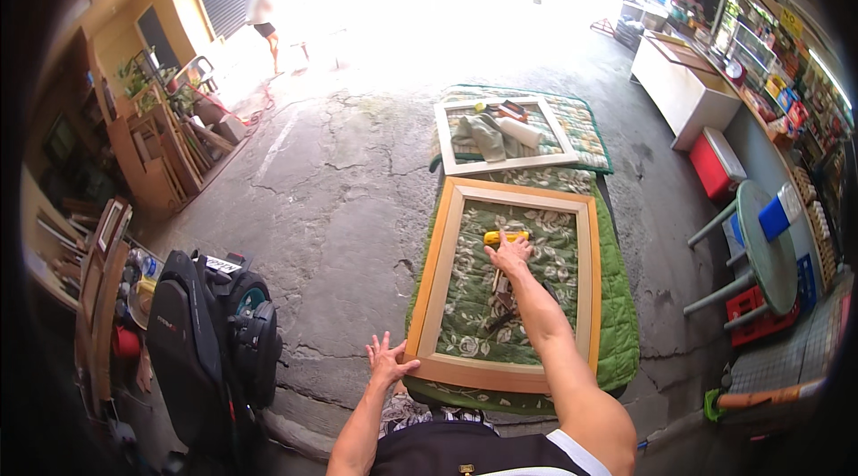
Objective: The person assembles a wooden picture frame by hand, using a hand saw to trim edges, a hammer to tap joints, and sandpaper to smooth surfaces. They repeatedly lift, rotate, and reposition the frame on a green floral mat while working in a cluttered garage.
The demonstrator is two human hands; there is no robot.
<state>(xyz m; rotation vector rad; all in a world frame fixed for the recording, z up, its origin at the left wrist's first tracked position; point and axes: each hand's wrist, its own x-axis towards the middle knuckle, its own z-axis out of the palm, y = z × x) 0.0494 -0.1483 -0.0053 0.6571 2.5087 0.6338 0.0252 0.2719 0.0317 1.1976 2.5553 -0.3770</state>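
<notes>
A wooden frame (pixel 433 286) with a pale inner border lies flat on a green quilted cloth (pixel 617 297) in front of me. My left hand (pixel 387 362) is at its near left corner, fingers spread, the thumb against the wood. Through the frame's opening, my right hand (pixel 510 254) reaches with fingers stretched out over a small yellow, elongated tool (pixel 518 236). At least one fingertip touches the tool; its exact kind is hard to make out. Some dark and brownish items (pixel 502 294) lie on the cloth, partly hidden by my right forearm.
Beyond lies a white frame (pixel 445 138) with a grey cloth (pixel 481 135) and a white roll (pixel 518 131). A black scooter (pixel 192 342) stands left, a round stool (pixel 767 248) and red cooler (pixel 712 168) right. A person (pixel 264 11) is far left; wood pieces (pixel 147 154) lean nearby.
</notes>
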